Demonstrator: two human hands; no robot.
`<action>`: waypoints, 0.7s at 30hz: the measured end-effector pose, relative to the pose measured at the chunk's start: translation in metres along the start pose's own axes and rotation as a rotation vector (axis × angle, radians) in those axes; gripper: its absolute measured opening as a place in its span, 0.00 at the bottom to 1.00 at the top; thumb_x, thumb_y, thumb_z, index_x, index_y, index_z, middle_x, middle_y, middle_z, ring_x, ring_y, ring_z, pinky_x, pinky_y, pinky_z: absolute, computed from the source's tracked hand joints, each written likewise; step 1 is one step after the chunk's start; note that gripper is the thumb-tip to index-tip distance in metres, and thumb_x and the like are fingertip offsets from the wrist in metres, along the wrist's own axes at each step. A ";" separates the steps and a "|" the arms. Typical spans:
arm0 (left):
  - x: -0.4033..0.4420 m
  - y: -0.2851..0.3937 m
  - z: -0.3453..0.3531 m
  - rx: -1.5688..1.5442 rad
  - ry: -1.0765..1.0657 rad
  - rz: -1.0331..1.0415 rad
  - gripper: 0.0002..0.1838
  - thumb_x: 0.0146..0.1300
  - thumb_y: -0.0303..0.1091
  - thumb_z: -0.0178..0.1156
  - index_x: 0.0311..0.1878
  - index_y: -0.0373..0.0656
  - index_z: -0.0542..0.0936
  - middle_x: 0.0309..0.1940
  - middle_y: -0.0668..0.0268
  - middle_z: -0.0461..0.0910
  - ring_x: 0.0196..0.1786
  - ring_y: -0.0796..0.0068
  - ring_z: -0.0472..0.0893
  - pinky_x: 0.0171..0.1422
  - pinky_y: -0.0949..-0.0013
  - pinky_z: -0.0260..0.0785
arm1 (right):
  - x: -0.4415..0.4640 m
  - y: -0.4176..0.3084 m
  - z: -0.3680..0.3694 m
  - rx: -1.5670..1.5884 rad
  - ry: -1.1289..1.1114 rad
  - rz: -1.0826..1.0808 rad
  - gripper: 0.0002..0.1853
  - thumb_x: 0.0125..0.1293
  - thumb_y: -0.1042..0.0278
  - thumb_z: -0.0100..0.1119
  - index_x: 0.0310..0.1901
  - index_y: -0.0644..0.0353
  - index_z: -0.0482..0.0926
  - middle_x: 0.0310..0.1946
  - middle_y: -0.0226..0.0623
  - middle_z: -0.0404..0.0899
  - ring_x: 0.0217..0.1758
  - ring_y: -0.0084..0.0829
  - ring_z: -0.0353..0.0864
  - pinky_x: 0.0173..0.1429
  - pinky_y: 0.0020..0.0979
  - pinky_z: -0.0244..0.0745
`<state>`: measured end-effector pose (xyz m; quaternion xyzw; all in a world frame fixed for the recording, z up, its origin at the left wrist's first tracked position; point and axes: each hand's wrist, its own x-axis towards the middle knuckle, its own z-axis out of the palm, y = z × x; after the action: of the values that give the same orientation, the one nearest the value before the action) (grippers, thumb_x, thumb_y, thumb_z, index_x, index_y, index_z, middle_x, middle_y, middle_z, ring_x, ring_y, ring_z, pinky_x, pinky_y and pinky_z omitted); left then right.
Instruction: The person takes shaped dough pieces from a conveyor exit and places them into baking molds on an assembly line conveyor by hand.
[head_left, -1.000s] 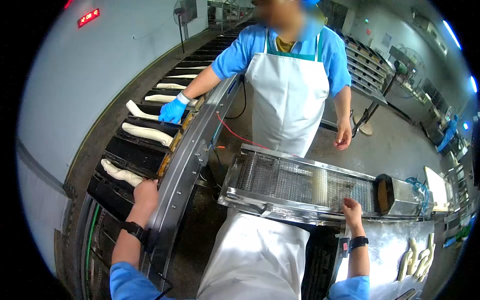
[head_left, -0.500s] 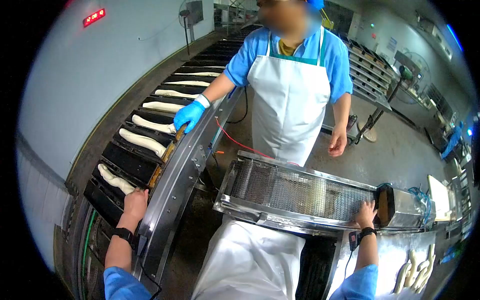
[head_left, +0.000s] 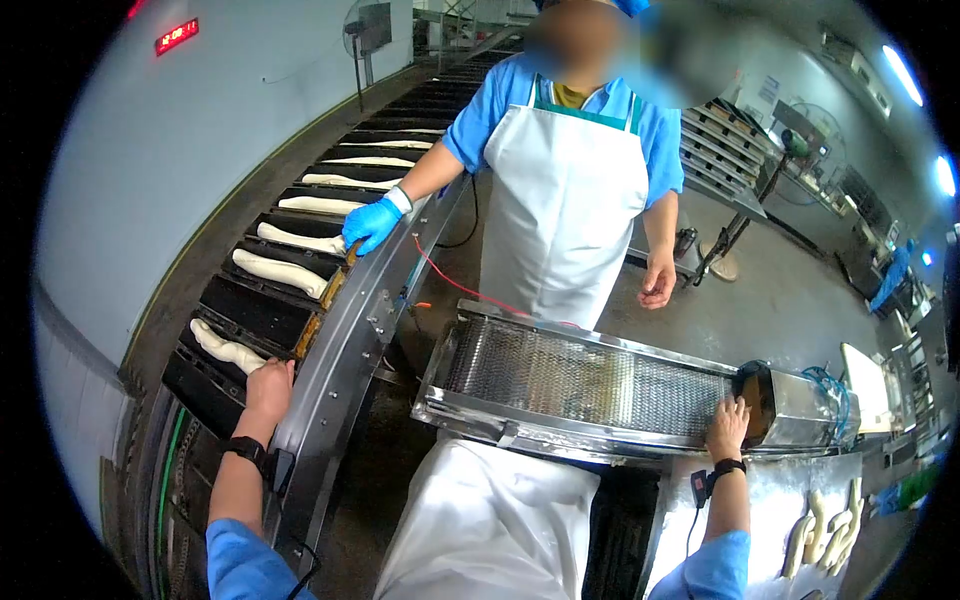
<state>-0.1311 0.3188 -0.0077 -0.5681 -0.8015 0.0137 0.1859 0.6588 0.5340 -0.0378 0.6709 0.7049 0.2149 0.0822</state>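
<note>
Gripping a dough strip (head_left: pixel 222 345) by its near end, the left hand (head_left: pixel 268 390) could stretch it if it sticks to the black tray (head_left: pixel 203 380) beneath. The right hand (head_left: pixel 728 428), fingers extended, is at the mesh belt (head_left: pixel 590 385)'s near edge. Steel rail (head_left: pixel 338 355) flanks the left hand; open room separates rail from belt.

Creamy dough strips (head_left: pixel 279 272) — black trays (head_left: pixel 255 311), silvery mesh-patterned belt (head_left: pixel 530 370), white apron (head_left: pixel 562 200), bright blue glove (head_left: pixel 371 226) — red clock digits (head_left: pixel 177 37)

Dough strips (head_left: pixel 225 347) in trays (head_left: pixel 250 312) at left, mesh belt (head_left: pixel 570 375) to their right, dough pieces (head_left: pixel 816 540) near right edge of table (head_left: pixel 775 482).
</note>
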 end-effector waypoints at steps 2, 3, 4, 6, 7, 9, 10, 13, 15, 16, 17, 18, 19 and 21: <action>0.005 -0.002 0.004 -0.001 0.023 0.012 0.22 0.71 0.39 0.50 0.24 0.35 0.80 0.27 0.49 0.81 0.30 0.52 0.82 0.36 0.59 0.76 | -0.002 0.009 0.015 0.004 0.058 -0.039 0.23 0.51 0.74 0.62 0.52 0.57 0.76 0.59 0.37 0.70 0.65 0.43 0.65 0.61 0.44 0.70; 0.007 -0.002 0.006 0.001 0.045 0.014 0.22 0.71 0.39 0.50 0.24 0.35 0.80 0.27 0.50 0.81 0.30 0.53 0.82 0.36 0.59 0.76 | 0.000 0.009 0.009 -0.002 -0.051 -0.009 0.20 0.52 0.72 0.63 0.49 0.56 0.78 0.55 0.37 0.71 0.63 0.42 0.67 0.59 0.43 0.70; 0.011 0.001 0.006 -0.008 0.047 0.013 0.22 0.71 0.39 0.50 0.24 0.35 0.80 0.27 0.50 0.81 0.30 0.53 0.82 0.36 0.59 0.76 | 0.003 0.008 -0.002 -0.008 -0.159 0.020 0.17 0.52 0.70 0.64 0.46 0.54 0.81 0.52 0.37 0.72 0.61 0.42 0.68 0.57 0.41 0.71; 0.016 0.000 0.002 -0.049 0.027 0.034 0.22 0.72 0.39 0.49 0.25 0.36 0.81 0.27 0.50 0.81 0.29 0.54 0.82 0.36 0.59 0.76 | -0.004 0.006 -0.018 -0.046 -0.078 0.017 0.09 0.52 0.69 0.63 0.37 0.53 0.84 0.47 0.38 0.72 0.56 0.41 0.69 0.53 0.39 0.71; 0.020 0.001 -0.001 -0.069 0.019 0.026 0.21 0.71 0.38 0.50 0.25 0.37 0.81 0.27 0.51 0.81 0.29 0.54 0.82 0.36 0.59 0.76 | -0.003 0.006 -0.023 -0.067 -0.103 0.015 0.08 0.52 0.69 0.63 0.35 0.53 0.84 0.47 0.39 0.71 0.56 0.41 0.69 0.53 0.38 0.71; 0.033 0.007 -0.001 -0.080 0.031 0.047 0.21 0.72 0.38 0.49 0.26 0.37 0.81 0.28 0.51 0.81 0.30 0.55 0.82 0.36 0.59 0.76 | -0.002 0.006 -0.021 -0.067 -0.045 -0.013 0.05 0.53 0.68 0.62 0.32 0.53 0.84 0.47 0.40 0.70 0.55 0.42 0.69 0.53 0.39 0.71; 0.031 0.010 -0.003 -0.088 0.029 0.058 0.21 0.72 0.38 0.48 0.27 0.36 0.81 0.28 0.52 0.81 0.30 0.55 0.82 0.36 0.59 0.77 | 0.001 0.015 0.009 -0.068 0.050 -0.024 0.06 0.53 0.69 0.61 0.32 0.55 0.84 0.47 0.42 0.71 0.55 0.43 0.69 0.54 0.41 0.71; 0.035 0.031 -0.039 -0.104 -0.107 -0.017 0.22 0.74 0.40 0.45 0.29 0.37 0.82 0.30 0.54 0.81 0.33 0.56 0.83 0.38 0.58 0.77 | 0.005 0.018 0.004 0.079 0.081 -0.106 0.06 0.50 0.77 0.57 0.29 0.60 0.83 0.41 0.53 0.74 0.51 0.52 0.72 0.55 0.44 0.70; 0.039 0.032 -0.052 -0.106 -0.100 -0.022 0.23 0.74 0.41 0.44 0.30 0.37 0.82 0.31 0.54 0.81 0.34 0.56 0.83 0.39 0.57 0.77 | 0.020 0.017 -0.017 0.397 0.071 -0.122 0.07 0.49 0.78 0.54 0.26 0.62 0.82 0.31 0.57 0.76 0.42 0.55 0.76 0.48 0.46 0.72; 0.039 0.036 -0.049 -0.111 -0.117 -0.067 0.23 0.74 0.41 0.44 0.30 0.38 0.82 0.31 0.54 0.81 0.35 0.56 0.82 0.40 0.56 0.76 | 0.031 0.017 -0.021 0.478 0.061 -0.122 0.07 0.48 0.78 0.53 0.26 0.62 0.82 0.28 0.57 0.77 0.38 0.55 0.77 0.45 0.46 0.73; 0.036 0.038 -0.045 -0.121 -0.142 -0.097 0.23 0.74 0.41 0.43 0.30 0.38 0.82 0.31 0.55 0.81 0.36 0.56 0.82 0.41 0.56 0.76 | 0.042 0.013 -0.044 0.685 0.177 -0.173 0.06 0.47 0.76 0.54 0.25 0.62 0.82 0.25 0.57 0.77 0.33 0.57 0.77 0.37 0.44 0.74; 0.034 0.030 -0.035 -0.132 -0.147 -0.094 0.23 0.74 0.41 0.43 0.30 0.38 0.82 0.31 0.55 0.81 0.36 0.56 0.82 0.41 0.56 0.76 | 0.057 0.006 -0.074 0.827 0.085 -0.197 0.06 0.46 0.78 0.59 0.29 0.63 0.80 0.25 0.47 0.78 0.31 0.42 0.78 0.34 0.36 0.72; 0.035 0.025 -0.025 -0.128 -0.151 -0.062 0.23 0.74 0.41 0.44 0.30 0.39 0.82 0.32 0.55 0.81 0.37 0.56 0.82 0.42 0.56 0.76 | 0.073 -0.002 -0.106 0.967 -0.011 -0.208 0.11 0.44 0.79 0.64 0.33 0.65 0.78 0.24 0.37 0.78 0.29 0.28 0.78 0.30 0.27 0.69; 0.036 0.031 -0.030 -0.193 -0.184 -0.094 0.21 0.74 0.40 0.43 0.32 0.40 0.82 0.34 0.56 0.81 0.39 0.55 0.82 0.43 0.56 0.75 | 0.062 -0.054 -0.228 1.670 -0.087 -0.076 0.11 0.51 0.82 0.63 0.39 0.67 0.76 0.34 0.35 0.80 0.36 0.25 0.81 0.37 0.25 0.77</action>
<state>-0.1037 0.3569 0.0229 -0.5415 -0.8385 -0.0200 0.0567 0.5119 0.5507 0.1543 0.4948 0.6509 -0.4068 -0.4076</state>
